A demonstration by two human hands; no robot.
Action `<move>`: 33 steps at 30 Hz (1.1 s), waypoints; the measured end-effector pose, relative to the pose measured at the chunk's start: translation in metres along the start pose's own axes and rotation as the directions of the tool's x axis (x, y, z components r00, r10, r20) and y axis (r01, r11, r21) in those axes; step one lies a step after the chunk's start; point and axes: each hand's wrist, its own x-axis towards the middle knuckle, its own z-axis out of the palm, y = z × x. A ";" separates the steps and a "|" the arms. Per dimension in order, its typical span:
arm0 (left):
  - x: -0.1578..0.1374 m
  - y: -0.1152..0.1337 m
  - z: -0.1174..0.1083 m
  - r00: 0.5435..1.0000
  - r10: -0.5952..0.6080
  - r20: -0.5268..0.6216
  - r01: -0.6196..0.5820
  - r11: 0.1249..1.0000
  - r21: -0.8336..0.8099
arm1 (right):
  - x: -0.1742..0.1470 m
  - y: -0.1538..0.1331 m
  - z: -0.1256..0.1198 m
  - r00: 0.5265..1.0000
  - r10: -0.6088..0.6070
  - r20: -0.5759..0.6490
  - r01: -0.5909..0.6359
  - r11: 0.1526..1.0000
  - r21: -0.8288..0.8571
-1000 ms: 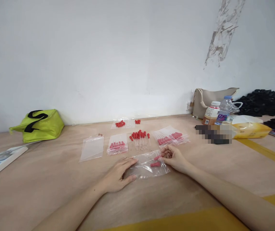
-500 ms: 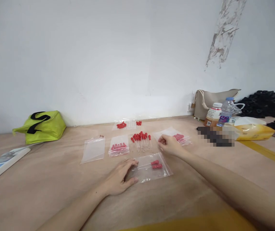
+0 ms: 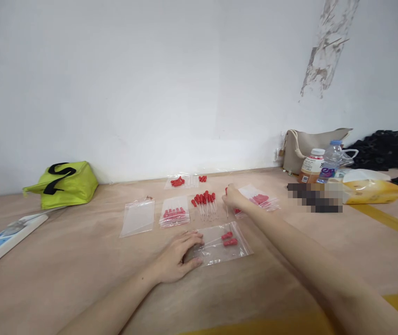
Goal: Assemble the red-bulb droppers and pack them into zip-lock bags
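Note:
My right hand (image 3: 235, 197) pinches a red-bulbed dropper (image 3: 227, 209) near its bulb, with the thin tube pointing down. Just left of it, a bunch of red-bulbed droppers (image 3: 204, 199) lies fanned out on the table. My left hand (image 3: 181, 256) rests at the left end of a clear zip bag (image 3: 216, 256), thumb and fingers apart. Inside that bag are two droppers (image 3: 230, 242) with their bulbs toward the right. Filled zip bags (image 3: 255, 190) lie partly behind my right hand and forearm.
Another filled zip bag (image 3: 174, 204) and flat clear bags (image 3: 138, 217) lie left of the bunch. Red bulbs (image 3: 177, 181) sit on plastic by the wall. A green bag (image 3: 69, 186) and power strip (image 3: 10, 237) stand left; bottles (image 3: 312, 166) and tissues (image 3: 373, 188) stand right.
My right hand has moved slightly left and up, and a dropper now shows hanging from its fingers. The left hand stays on the bag; the whole view has shifted slightly.

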 end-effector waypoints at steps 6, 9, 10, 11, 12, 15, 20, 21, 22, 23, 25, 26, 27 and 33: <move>0.001 0.002 -0.002 1.000 -0.006 0.015 0.006 1.000 0.024 | -0.054 0.030 -0.045 0.988 0.068 -0.139 -0.035 0.974 0.224; 0.001 0.003 -0.002 1.000 -0.013 0.015 0.013 1.000 0.025 | -0.078 0.041 -0.049 0.981 0.111 -0.161 -0.039 0.919 0.393; 0.001 0.003 -0.002 1.000 -0.013 0.013 0.013 1.000 0.027 | -0.082 0.043 -0.048 0.980 0.117 -0.159 -0.038 0.902 0.429; 0.001 0.003 -0.002 1.000 -0.011 0.011 0.011 1.000 0.029 | -0.086 0.044 -0.046 0.981 0.118 -0.156 -0.034 0.889 0.457; 0.001 0.003 -0.002 1.000 -0.007 0.011 0.007 0.999 0.032 | -0.087 0.045 -0.044 0.981 0.119 -0.154 -0.031 0.878 0.478; 0.001 0.002 -0.002 1.000 -0.006 0.020 0.005 0.999 0.043 | -0.089 0.045 -0.037 0.977 0.142 -0.157 -0.040 0.853 0.521; 0.001 0.002 -0.002 0.999 -0.020 0.025 0.019 0.999 0.037 | -0.097 0.045 -0.028 0.975 0.215 -0.053 -0.128 0.743 0.657; 0.001 0.003 -0.002 1.000 -0.020 0.020 0.019 0.999 0.032 | -0.099 0.045 -0.028 0.975 0.221 -0.028 -0.143 0.719 0.680; 0.001 0.002 -0.001 1.000 -0.020 0.018 0.019 0.999 0.027 | -0.101 0.045 -0.028 0.975 0.221 -0.014 -0.150 0.703 0.695; 0.001 0.002 -0.001 1.000 -0.019 0.018 0.019 1.000 0.024 | -0.103 0.045 -0.029 0.975 0.221 -0.016 -0.146 0.697 0.702; 0.001 0.002 -0.001 1.000 -0.016 0.015 0.016 1.000 0.023 | -0.104 0.044 -0.031 0.976 0.215 -0.043 -0.124 0.703 0.700; 0.001 0.002 -0.001 1.000 -0.017 0.013 0.017 1.000 0.026 | -0.104 0.044 -0.033 0.976 0.212 -0.058 -0.113 0.708 0.697; 0.001 0.002 -0.001 1.000 -0.020 0.012 0.019 0.999 0.029 | -0.104 0.043 -0.034 0.976 0.209 -0.065 -0.106 0.712 0.694; 0.001 0.002 -0.001 1.000 0.000 0.015 0.000 1.000 0.024 | -0.106 0.043 -0.030 0.984 0.174 -0.030 -0.101 0.698 0.709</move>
